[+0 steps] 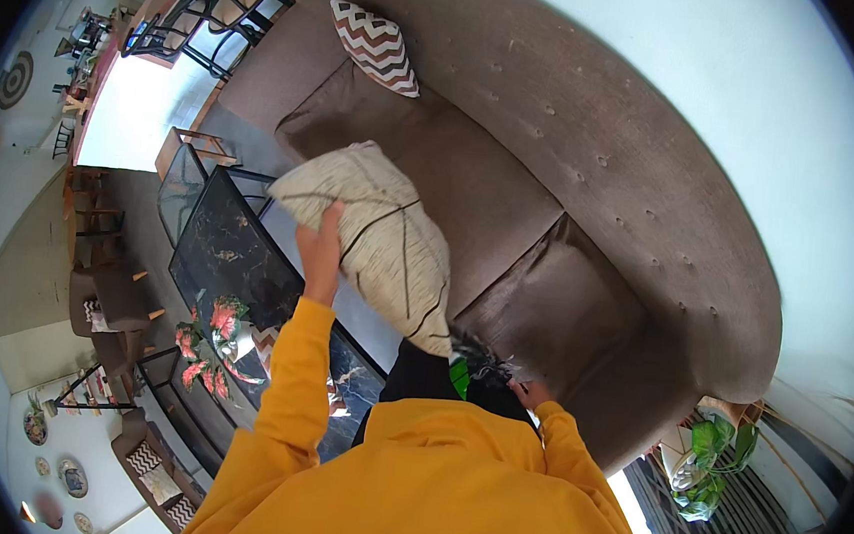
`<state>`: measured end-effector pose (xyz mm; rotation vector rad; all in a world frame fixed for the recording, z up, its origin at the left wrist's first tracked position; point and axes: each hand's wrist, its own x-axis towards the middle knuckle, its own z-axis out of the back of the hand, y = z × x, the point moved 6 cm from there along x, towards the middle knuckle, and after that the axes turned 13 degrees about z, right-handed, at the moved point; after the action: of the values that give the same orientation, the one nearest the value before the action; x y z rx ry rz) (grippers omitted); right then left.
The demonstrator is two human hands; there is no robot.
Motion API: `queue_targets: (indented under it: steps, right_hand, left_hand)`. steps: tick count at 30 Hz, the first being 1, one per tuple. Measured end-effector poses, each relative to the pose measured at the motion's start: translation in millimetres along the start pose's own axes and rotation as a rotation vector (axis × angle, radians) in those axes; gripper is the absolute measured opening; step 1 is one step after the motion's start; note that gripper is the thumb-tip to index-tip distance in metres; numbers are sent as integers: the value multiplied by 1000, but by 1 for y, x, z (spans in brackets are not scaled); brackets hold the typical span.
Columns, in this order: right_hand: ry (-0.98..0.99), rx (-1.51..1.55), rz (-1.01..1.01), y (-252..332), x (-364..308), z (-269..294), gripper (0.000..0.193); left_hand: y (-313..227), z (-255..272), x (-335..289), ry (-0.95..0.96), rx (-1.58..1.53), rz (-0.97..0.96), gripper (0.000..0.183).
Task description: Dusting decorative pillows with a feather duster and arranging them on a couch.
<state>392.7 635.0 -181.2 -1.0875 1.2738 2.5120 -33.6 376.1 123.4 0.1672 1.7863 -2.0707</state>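
Observation:
My left hand (pixel 319 259) grips a beige cushion (pixel 389 244) with dark crossing lines by its left side, thumb on the face toward me. The cushion is held up, tilted, in front of the brown sofa (pixel 494 182). Low at the sofa's front edge, my right hand (pixel 534 393) is closed round the end of a dark, feathery duster (pixel 480 359). Its tufts touch or nearly touch the cushion's lower corner; I cannot tell which. Part of a bright green thing (pixel 458 378) shows below the tufts, its kind unclear.
A zigzag-patterned cushion (pixel 376 48) leans against the sofa's back at the far end. To my left stands a black marble-look table (pixel 233 247) with pink-red flowers (pixel 225 319). A wooden stool (pixel 196 145) is beyond it. A potted plant (pixel 708 460) stands at the right.

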Motion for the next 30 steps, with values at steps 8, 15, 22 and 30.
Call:
queue_targets:
  steps: [8,15,22,30]
  right_hand:
    - [-333,170,-37,47,7,67,62]
    - [-362,163,7,64,19,71,60]
    - [-312,182,-67,63,7,72,62]
    - [-351,250,-159,28,4,63,64]
  left_hand:
    - [4,-142,144,273,58,243,45]
    - [36,-244,145,491,193,184,82]
    - [96,-276,89,765,588,-260,94]
    - [139,-195,-19,911,343,-133,26]
